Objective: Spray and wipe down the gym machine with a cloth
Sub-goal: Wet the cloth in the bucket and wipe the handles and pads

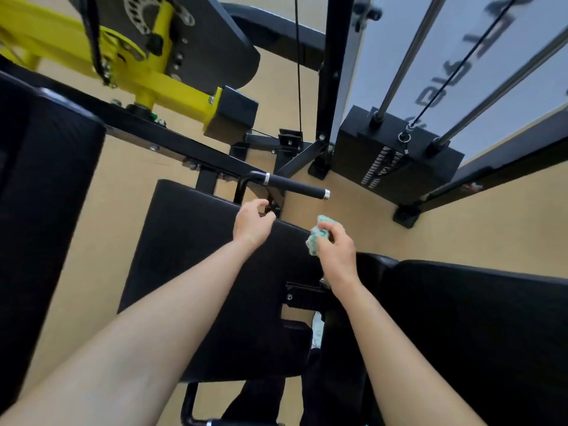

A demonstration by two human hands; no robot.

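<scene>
The gym machine has a black padded seat (196, 256) below me, with a black handle bar (295, 185) just past its far edge. My right hand (336, 256) grips a crumpled teal cloth (318, 236) above the seat's right far corner. My left hand (252, 226) hovers over the seat's far edge near a black bracket under the handle. Its fingers are loosely curled, with a gap to the thumb and nothing in them. No spray bottle is in view.
A yellow lever arm (132, 69) and a black frame beam (159, 139) cross the upper left. The weight stack (396, 161) with chrome guide rods (408, 56) stands at the right. Black pads flank me at left (46, 195) and right (476, 318). The floor (353, 216) is tan.
</scene>
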